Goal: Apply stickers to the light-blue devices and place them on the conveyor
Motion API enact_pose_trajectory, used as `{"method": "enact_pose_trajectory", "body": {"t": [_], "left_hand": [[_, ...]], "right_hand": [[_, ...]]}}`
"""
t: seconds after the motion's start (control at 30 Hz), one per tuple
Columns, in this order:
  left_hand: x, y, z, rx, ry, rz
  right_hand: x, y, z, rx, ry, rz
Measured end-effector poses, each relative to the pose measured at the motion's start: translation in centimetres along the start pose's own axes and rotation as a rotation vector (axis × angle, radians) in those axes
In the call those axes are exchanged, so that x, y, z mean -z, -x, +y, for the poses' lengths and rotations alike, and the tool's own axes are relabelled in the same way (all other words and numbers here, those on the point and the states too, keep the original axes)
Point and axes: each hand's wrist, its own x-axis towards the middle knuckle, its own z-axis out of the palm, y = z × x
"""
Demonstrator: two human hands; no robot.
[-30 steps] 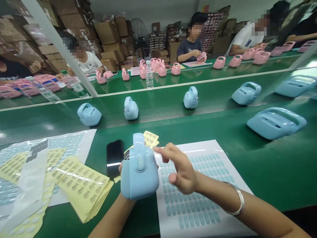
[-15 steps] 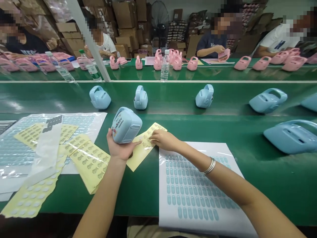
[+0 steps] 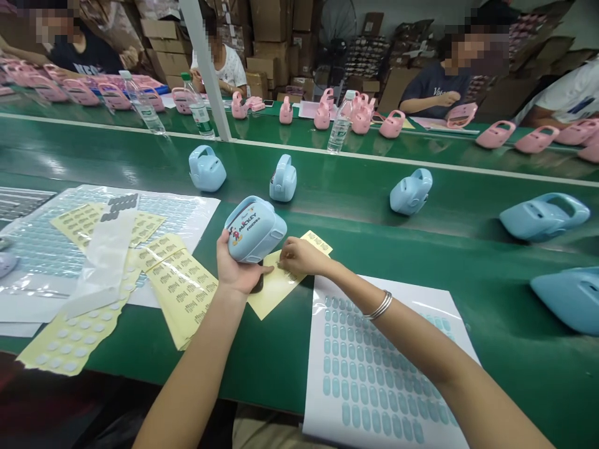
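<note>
My left hand (image 3: 238, 269) grips a light blue plastic toy case (image 3: 253, 229) with a cartoon print, held tilted above the green table. My right hand (image 3: 298, 256) rests with fingers pinched on a yellow sticker sheet (image 3: 276, 284) lying just right of the case; what the fingertips pinch is too small to name. A silver bangle (image 3: 379, 305) sits on my right wrist. A white sheet of blue oval stickers (image 3: 369, 368) lies under my right forearm.
More yellow sticker sheets (image 3: 180, 287) and clear plastic sheets (image 3: 56, 249) lie to the left. Several blue cases (image 3: 206, 168) stand on the green conveyor belt (image 3: 355, 187). Across it, people sit behind pink cases (image 3: 392, 125) and water bottles (image 3: 340, 131).
The blue case turned from button-side up to its printed side and lowered. My right hand went from pointing at the case down onto the yellow sticker sheet. The view shifted left.
</note>
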Motion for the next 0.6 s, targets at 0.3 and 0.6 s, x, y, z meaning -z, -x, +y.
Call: {"method": "enact_pose_trajectory", "body": {"t": [0.3, 0.6], "left_hand": [[0.0, 0.2, 0.2, -0.001, -0.016, -0.003], [-0.4, 0.9, -0.1, 0.019, -0.088, -0.136]], "right_hand": [[4.9, 2.9, -1.7, 0.247, -0.394, 0.005], [6.6, 2.6, -4.1, 0.426, -0.073, 0.315]]}}
